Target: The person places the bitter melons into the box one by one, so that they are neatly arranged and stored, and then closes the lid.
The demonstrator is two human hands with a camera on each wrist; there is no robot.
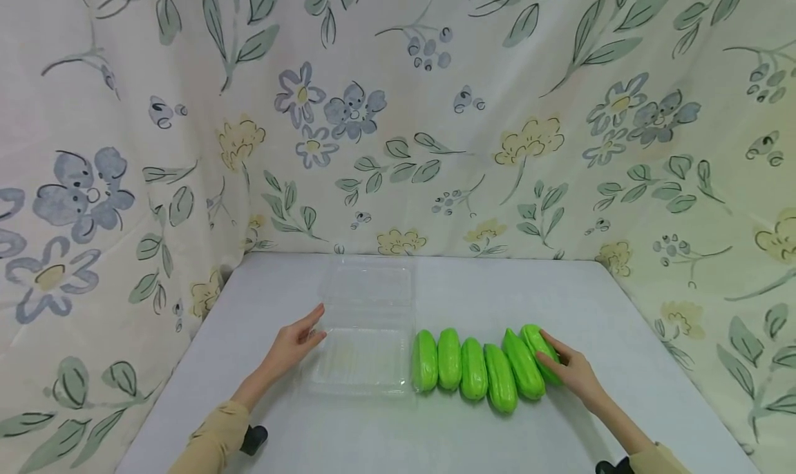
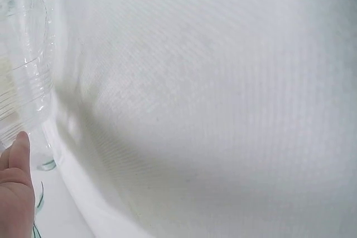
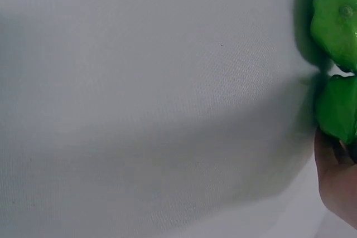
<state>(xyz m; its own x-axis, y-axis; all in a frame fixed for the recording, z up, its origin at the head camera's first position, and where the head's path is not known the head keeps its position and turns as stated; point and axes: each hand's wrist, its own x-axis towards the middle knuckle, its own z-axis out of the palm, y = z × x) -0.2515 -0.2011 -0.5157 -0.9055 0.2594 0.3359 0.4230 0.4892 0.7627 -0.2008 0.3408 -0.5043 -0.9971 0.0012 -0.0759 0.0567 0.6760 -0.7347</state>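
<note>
- Six green gourds [image 1: 474, 370] in a row mid-table, leftmost touching the clear box [image 1: 367, 360].
- Right hand [image 1: 575, 372] flat against the end gourd [image 1: 539, 349], fingers nearly straight, gripping nothing.
- Left hand [image 1: 292, 343] open, fingertips at the box's left edge, holding nothing.
- Risk: a sideways shove could roll gourds out of line (rounded, glossy) or slide the light box.
- Only from the head: whole row and open lid; right wrist: gourd ends [image 3: 336, 23] close up.

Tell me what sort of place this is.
Probably a staged tabletop set, not a real kitchen: a white-covered table walled by floral cloth, with only an open clear clamshell box and six green gourds on it.
</note>
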